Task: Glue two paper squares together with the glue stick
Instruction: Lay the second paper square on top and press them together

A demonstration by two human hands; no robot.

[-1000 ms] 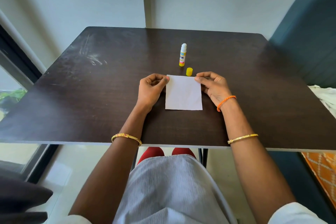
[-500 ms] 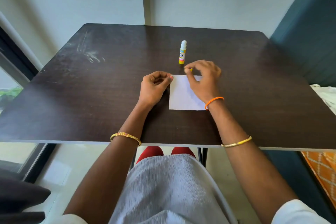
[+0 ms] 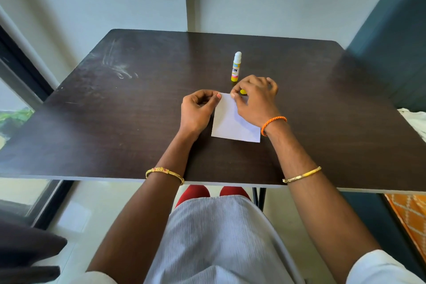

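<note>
A white paper square lies flat on the dark wooden table; whether a second sheet lies under it I cannot tell. My left hand is curled, its thumb and forefinger pinching the paper's far left corner. My right hand lies across the paper's far right part, thumb and forefinger pinched on the far edge near the left hand. The glue stick stands upright and uncapped just beyond the paper. Its yellow cap peeks out under my right hand.
A dark teal chair back rises at the table's right. A window frame runs along the left. White cloth lies past the right table edge. My lap in grey fabric is below the near edge.
My right hand slid left along the paper's far edge, from its right corner toward the left hand, now covering most of the yellow cap. The left hand stayed at its corner.
</note>
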